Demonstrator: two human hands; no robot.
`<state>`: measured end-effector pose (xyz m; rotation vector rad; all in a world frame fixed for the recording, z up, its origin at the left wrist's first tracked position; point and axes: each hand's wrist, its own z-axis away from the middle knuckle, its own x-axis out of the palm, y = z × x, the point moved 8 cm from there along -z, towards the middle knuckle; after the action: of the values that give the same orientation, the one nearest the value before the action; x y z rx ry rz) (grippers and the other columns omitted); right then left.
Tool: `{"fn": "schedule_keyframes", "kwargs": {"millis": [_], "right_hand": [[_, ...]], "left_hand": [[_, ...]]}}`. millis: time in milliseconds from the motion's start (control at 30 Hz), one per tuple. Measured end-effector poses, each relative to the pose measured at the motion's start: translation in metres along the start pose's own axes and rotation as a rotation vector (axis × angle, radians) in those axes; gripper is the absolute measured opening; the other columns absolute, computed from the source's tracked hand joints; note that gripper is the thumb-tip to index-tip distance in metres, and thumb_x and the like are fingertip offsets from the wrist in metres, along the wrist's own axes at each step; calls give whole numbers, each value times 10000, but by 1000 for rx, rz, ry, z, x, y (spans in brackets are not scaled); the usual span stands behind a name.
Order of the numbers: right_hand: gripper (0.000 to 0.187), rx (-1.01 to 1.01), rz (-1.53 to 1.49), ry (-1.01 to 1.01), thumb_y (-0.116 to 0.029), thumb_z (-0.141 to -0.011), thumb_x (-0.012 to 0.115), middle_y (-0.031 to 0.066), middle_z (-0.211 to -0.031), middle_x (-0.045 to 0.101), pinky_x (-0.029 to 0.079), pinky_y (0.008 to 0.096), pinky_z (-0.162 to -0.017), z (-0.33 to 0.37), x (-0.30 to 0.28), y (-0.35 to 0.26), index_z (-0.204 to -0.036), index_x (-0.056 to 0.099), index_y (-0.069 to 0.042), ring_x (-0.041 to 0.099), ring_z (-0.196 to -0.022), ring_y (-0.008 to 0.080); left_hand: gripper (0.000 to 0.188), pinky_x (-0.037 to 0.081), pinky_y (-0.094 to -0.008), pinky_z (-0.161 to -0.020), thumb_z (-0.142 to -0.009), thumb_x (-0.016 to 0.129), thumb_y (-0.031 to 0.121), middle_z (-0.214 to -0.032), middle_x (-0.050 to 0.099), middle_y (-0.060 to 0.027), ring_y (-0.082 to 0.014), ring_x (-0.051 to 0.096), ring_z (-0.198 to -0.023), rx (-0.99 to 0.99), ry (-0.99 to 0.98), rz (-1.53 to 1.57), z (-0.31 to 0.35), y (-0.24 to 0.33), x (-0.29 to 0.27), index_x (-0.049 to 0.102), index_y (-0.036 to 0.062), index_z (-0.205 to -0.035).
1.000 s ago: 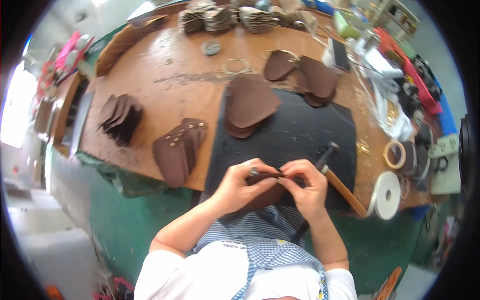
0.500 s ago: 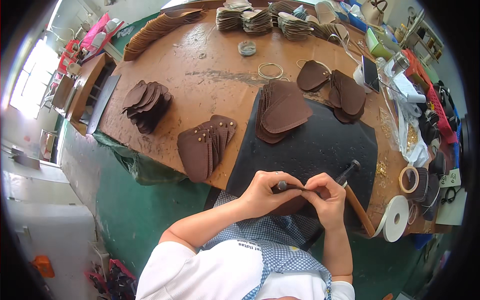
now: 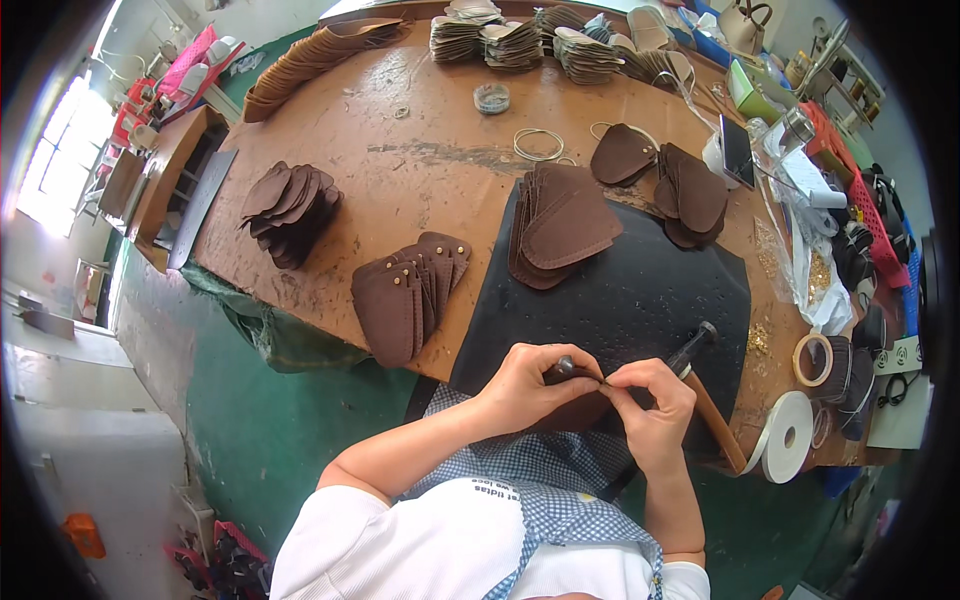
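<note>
We find the left hand (image 3: 528,390), a dark rod (image 3: 562,370) tucked within, and the right hand (image 3: 657,408) pinching a brown leather piece (image 3: 578,413) near the tabletop (image 3: 425,200) edge, apparently to steady its rim.

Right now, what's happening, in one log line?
left hand: holding dark round-ended object, brown piece; right hand: pinching at piece's edge; hammer: head on black mat; studded brown pieces: left of mat

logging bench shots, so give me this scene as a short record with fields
left hand: around dark round-ended tool
right hand: fingertips at edge of brown piece; anything pinched too small to tell
mainly on black mat: brown stack, hammer
left of mat: studded brown pieces, curled brown stack
right of mat: white roll, tape ring
</note>
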<state>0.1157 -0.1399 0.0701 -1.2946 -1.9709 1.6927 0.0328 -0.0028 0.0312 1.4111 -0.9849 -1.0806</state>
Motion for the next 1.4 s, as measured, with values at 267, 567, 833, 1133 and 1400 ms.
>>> {"fn": "schedule_keyframes", "kwargs": {"millis": [267, 567, 833, 1133, 1400], "right_hand": [[218, 27, -31, -86, 91, -753, 791, 79, -868, 709, 555, 282, -725, 4, 5, 5, -904, 662, 1, 698, -800, 167], [271, 532, -424, -78, 29, -907, 722, 19, -989, 675, 531, 229, -875, 6, 17, 51, -1163, 648, -20, 645, -929, 86], [303, 567, -474, -126, 23, -890, 747, 17, -1017, 664, 535, 231, -889, 8, 16, 53, -1171, 644, -23, 632, -955, 77], [329, 587, -474, -150, 26, -876, 762, 14, -1004, 657, 539, 227, -884, 8, 17, 51, -1175, 636, -27, 632, -949, 75], [397, 514, -404, -160, 45, -854, 780, 22, -978, 652, 550, 227, -847, 8, 19, 47, -1204, 612, -38, 636, -930, 75]], "left_hand": [[163, 555, -271, -773, -917, 749, 109, -920, 744, -54, -108, 686, -839, -4, -145, 37, 1, -1, 5, 725, 20, -1051], [211, 561, -247, -739, -917, 760, 141, -937, 710, -56, -111, 678, -827, -504, 114, 472, 11, -48, 2, 689, -7, -1049], [233, 545, -240, -750, -926, 751, 184, -944, 710, -57, -99, 658, -840, -494, 97, 454, 9, -48, 5, 699, -6, -1050], [157, 525, -217, -694, -915, 771, 141, -878, 700, -18, -67, 635, -768, -456, 100, 394, 6, -45, 5, 709, 6, -965], [160, 520, -213, -687, -911, 774, 150, -864, 704, -16, -60, 630, -759, -461, 139, 383, 7, -46, 4, 720, 5, -952]]}}
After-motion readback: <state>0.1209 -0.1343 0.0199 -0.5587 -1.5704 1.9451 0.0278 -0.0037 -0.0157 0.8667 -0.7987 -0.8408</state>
